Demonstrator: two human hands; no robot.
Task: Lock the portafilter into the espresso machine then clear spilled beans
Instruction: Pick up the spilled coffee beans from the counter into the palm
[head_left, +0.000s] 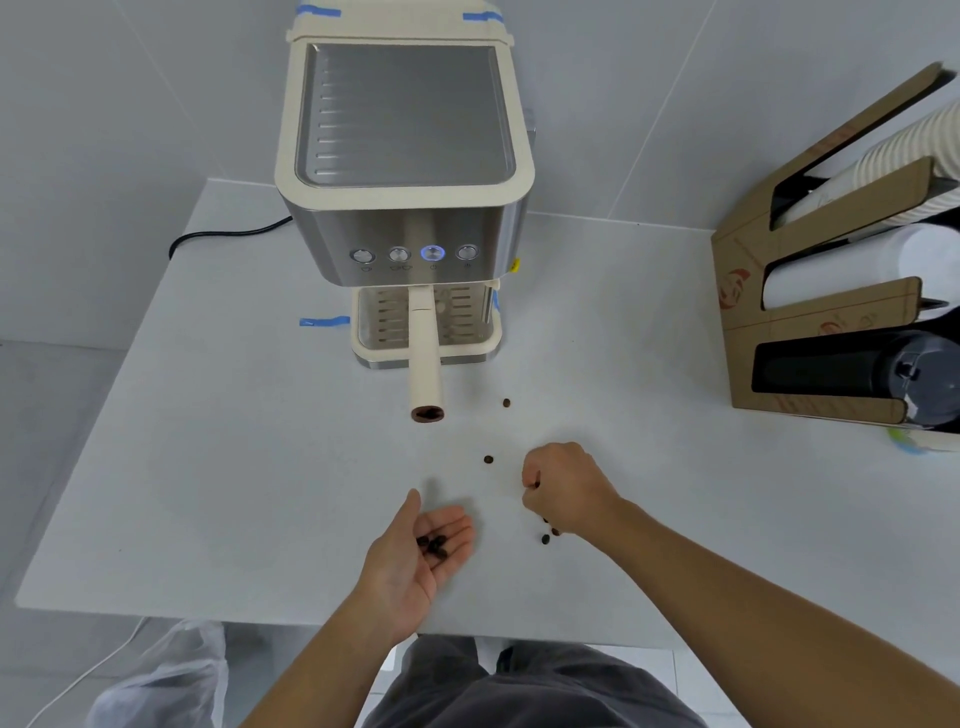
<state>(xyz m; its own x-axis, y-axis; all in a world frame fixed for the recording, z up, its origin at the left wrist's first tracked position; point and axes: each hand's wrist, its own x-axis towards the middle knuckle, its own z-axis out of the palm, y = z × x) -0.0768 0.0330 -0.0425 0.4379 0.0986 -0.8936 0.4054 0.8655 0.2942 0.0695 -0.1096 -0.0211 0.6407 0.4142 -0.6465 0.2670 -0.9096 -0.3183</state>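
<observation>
Now left hand (421, 551) cups beans (432, 546) openly; right hand (563, 488) pinches one, others beside it.

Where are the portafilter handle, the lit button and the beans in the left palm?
handle (426, 358): head view, middle of its cream shaft.
lit button (432, 253): head view, its centre.
beans (434, 545): head view, middle of the pile.

- The portafilter (426, 353) basket is hidden under the espresso machine (402, 208); only its cream handle shows.
- Right of the espresso machine, the cardboard cup dispenser (821, 291) is cut off by the picture's edge.
- The right hand (563, 488) curls over its fingertips, so any pinched bean is hidden.
- The button icons are too small to read.
</observation>
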